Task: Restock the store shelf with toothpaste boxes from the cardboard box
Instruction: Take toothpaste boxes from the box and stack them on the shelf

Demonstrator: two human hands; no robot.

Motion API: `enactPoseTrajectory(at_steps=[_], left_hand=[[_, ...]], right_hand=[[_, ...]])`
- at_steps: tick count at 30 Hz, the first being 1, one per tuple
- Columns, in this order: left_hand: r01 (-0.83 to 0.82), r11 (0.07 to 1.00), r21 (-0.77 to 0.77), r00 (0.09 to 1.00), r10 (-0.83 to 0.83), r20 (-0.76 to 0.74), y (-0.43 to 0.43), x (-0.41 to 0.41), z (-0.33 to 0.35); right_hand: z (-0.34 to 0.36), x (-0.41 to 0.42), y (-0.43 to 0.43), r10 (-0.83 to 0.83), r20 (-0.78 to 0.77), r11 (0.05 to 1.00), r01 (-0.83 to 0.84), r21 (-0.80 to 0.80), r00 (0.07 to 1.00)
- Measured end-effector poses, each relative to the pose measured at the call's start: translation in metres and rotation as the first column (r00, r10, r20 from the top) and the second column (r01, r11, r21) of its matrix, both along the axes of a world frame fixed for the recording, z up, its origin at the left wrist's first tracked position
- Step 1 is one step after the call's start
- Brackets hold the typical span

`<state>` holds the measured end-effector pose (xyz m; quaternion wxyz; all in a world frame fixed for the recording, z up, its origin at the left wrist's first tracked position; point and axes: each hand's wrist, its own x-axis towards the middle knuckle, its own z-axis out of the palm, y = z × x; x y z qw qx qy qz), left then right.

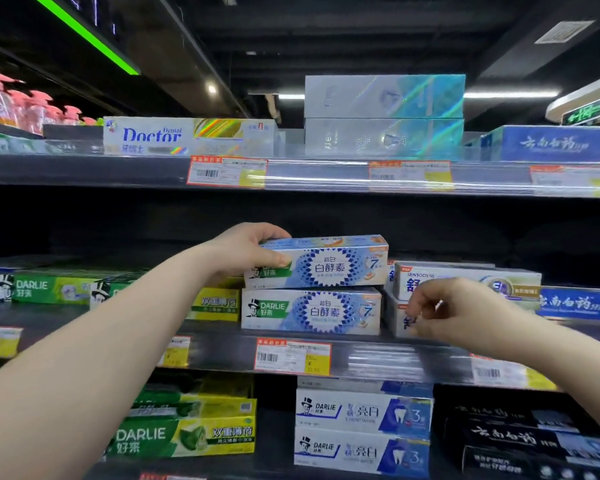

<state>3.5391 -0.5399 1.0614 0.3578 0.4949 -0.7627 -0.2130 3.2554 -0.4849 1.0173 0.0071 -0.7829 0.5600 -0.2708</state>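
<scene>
My left hand grips the left end of a blue-and-white Darlie toothpaste box. That box lies flat on top of a matching Darlie box on the middle shelf. My right hand hovers in front of the white Sensodyne boxes to the right, its fingers loosely curled and holding nothing. The cardboard box is out of view.
Green Darlie boxes fill the middle shelf's left side and blue boxes its right. The upper shelf carries a Doctor box and stacked holographic boxes. The lower shelf holds green, white and black boxes.
</scene>
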Motion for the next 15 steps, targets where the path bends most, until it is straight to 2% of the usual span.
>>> enactPoseTrajectory(at_steps=[7,15], left_hand=[[-0.012,0.999,0.034,0.992,0.008,0.128,-0.015,-0.001,0.008],[-0.035,0.999,-0.01,0.997,0.035,0.068,-0.016,0.002,0.003]], right_hand=[[-0.011,0.005,0.001,0.052,-0.024,0.998,-0.051,0.033,0.998],[-0.014,0.008,-0.009,0.057,0.091,0.998,-0.057,-0.004,0.994]])
